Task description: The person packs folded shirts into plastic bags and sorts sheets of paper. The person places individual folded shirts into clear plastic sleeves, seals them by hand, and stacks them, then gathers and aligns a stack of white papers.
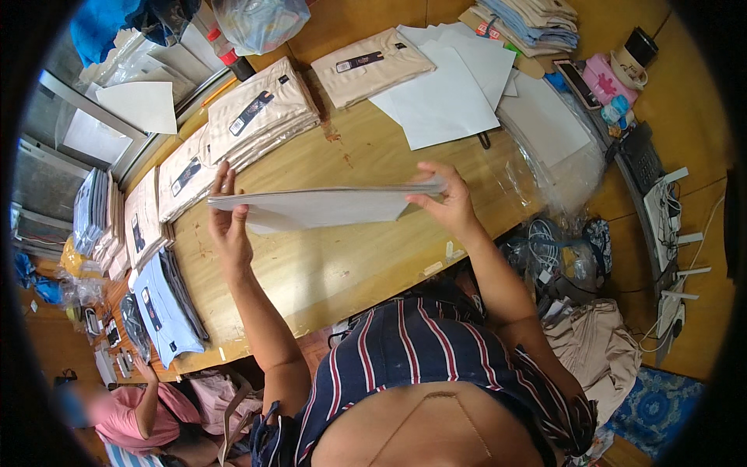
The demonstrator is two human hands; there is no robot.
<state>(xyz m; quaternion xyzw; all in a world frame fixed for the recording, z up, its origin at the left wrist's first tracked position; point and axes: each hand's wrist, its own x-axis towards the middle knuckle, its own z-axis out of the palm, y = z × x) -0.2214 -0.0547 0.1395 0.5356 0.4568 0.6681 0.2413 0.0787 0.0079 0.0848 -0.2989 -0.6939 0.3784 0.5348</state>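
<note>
Above the table I hold a thin stack of white sheets (pixel 327 206), seen nearly edge-on, between both hands. My left hand (pixel 230 214) grips its left end, thumb on the near side and fingers beyond. At the other end my right hand (pixel 447 198) pinches the stack between thumb and fingers. Beyond it, loose white sheets (pixel 440 93) lie on the table. Piles of folded, tagged beige garments (pixel 261 109) run along the far left side, with one folded beige garment (pixel 372 66) beside them. Folded light-blue garments (pixel 167 307) rest at the table's left end.
Clear plastic bags (pixel 564 175) lie at the table's right, near a desk phone (pixel 642 156), a mobile phone (pixel 577 83) and a power strip (pixel 669 257). A red-capped bottle (pixel 229 56) stands at the back. Another person in pink (pixel 136 416) sits at lower left.
</note>
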